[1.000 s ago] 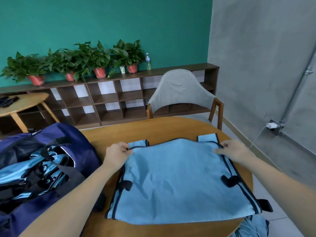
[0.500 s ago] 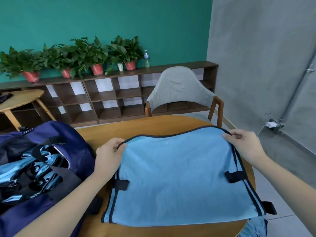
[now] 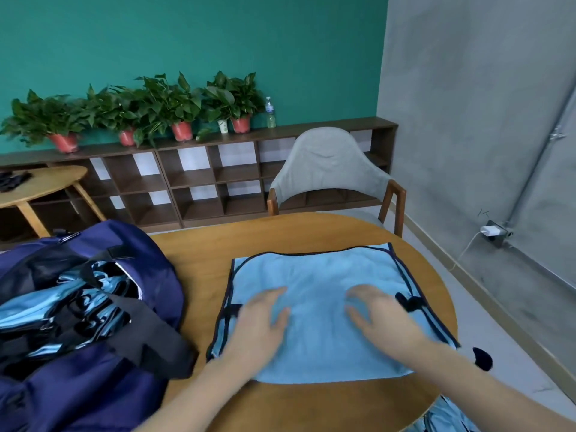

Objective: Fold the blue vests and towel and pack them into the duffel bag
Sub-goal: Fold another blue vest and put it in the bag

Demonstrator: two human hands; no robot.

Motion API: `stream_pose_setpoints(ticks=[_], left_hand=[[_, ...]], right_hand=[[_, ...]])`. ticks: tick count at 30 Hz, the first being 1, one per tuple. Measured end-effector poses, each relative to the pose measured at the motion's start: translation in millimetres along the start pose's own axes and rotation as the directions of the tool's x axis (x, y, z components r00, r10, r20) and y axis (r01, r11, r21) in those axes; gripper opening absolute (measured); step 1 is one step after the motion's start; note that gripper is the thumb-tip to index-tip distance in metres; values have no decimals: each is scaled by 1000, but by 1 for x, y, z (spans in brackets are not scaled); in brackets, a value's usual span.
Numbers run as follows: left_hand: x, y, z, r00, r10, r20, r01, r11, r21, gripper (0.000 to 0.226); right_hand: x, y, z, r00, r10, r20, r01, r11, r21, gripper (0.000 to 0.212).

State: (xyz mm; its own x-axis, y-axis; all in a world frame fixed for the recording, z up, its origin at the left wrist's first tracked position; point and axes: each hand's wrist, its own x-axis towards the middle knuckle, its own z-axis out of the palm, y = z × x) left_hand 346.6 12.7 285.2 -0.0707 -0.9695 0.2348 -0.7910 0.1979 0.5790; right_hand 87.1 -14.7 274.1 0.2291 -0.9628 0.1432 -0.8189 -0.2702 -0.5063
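A light blue vest (image 3: 314, 275) with dark trim lies flat on the round wooden table (image 3: 199, 263), its shoulder straps folded under. My left hand (image 3: 261, 322) presses flat on its left half with fingers spread. My right hand (image 3: 374, 316) presses flat on its right half, beside a black side strap (image 3: 411, 302). The navy duffel bag (image 3: 149, 275) sits open on the table's left, with shiny blue fabric (image 3: 71, 294) inside it. More blue cloth (image 3: 448, 419) shows below the table's near right edge.
A grey chair (image 3: 330, 163) stands behind the table. A low shelf (image 3: 199, 179) with potted plants (image 3: 174, 104) lines the green wall. A second wooden table (image 3: 40, 185) is at the left. A charger (image 3: 489, 231) is plugged in at the right wall.
Both hands let go of the vest's top corners and came down to press flat on its middle. The shoulder straps got folded under, and the vest now lies flat.
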Motion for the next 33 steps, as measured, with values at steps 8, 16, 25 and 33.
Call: stream_pose_setpoints(ticks=[8, 16, 25, 33], left_hand=[[-33, -14, 14, 960, -140, 241, 47, 933, 358, 69], [-33, -58, -21, 942, -301, 147, 188, 839, 511, 78], [-40, -18, -16, 999, -42, 30, 19, 837, 547, 55], [-40, 0, 20, 903, -389, 183, 291, 866, 406, 86]], right_hand=[[-27, 16, 14, 991, 51, 127, -14, 961, -276, 91], [-29, 59, -9, 940, 342, 1, -307, 846, -436, 90], [-20, 46, -12, 968, 249, -42, -229, 791, -567, 96], [0, 42, -2, 973, 121, 197, -29, 909, -415, 86]])
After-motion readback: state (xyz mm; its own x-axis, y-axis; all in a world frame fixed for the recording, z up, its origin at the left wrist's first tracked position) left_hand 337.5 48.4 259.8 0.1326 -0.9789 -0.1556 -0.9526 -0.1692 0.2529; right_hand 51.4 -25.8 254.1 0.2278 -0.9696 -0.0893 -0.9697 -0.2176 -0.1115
